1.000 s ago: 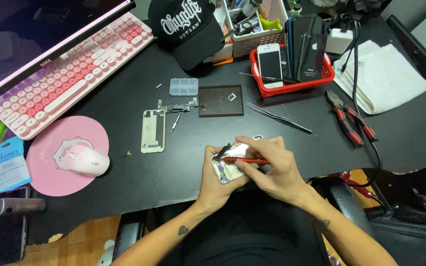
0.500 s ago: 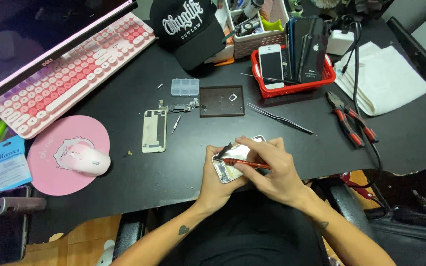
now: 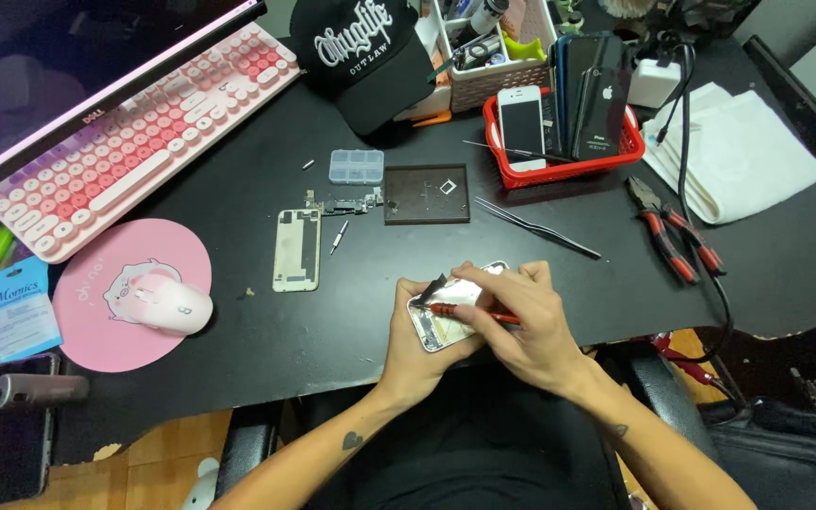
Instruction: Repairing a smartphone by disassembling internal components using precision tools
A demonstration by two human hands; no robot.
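Red-handled screwdriver pinched in the right hand probes an opened phone housing, which the left hand grips steady from below.

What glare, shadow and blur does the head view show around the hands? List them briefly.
Head view: even overhead light; the opened phone shell throws bright glare between the left hand and right hand; the red-handled screwdriver stays sharp; soft shadows only, under the hands and the black cap; the matte black desk shows no glare; wide-angle bending at the keyboard; no motion blur.
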